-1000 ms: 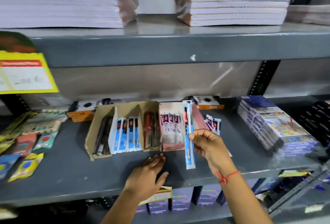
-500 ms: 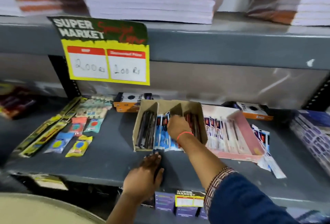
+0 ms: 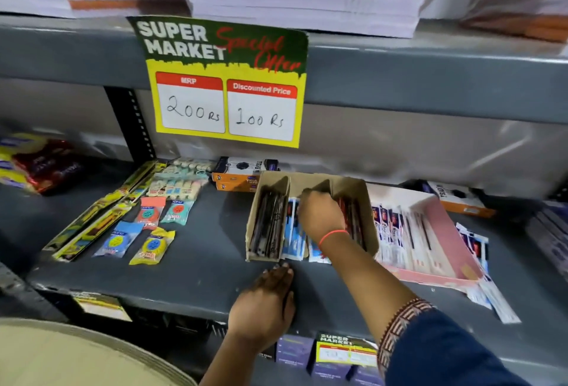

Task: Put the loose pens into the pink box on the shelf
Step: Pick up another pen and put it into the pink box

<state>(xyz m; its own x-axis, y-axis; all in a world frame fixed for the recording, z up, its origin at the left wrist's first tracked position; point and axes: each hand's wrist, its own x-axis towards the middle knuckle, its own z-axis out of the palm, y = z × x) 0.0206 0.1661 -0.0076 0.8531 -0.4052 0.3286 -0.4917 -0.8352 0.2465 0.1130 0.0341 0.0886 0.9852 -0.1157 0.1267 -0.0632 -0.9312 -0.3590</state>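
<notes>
Right hand (image 3: 319, 216) reaches into the brown divided box (image 3: 356, 189), finger grip hidden; left hand (image 3: 264, 305) rests flat, released, on the shelf (image 3: 199, 272) near the pink box (image 3: 461, 250).

Yellow shelf sign (image 3: 226, 84) reads "SUPER MARKET Special Offer, MRP 200 Rs, Discounted Price 100 Rs".

Bare shelf (image 3: 196, 275) lies open along the front edge, between the sachets (image 3: 152, 245) toward the left end and my left hand (image 3: 264, 305). My right forearm (image 3: 362, 275) crosses in front of the cardboard tray (image 3: 358, 189), blocking its middle slots. The pink box (image 3: 455, 232) stands open-topped just beside it, loose pen packets (image 3: 479, 269) crowding its right side.
</notes>
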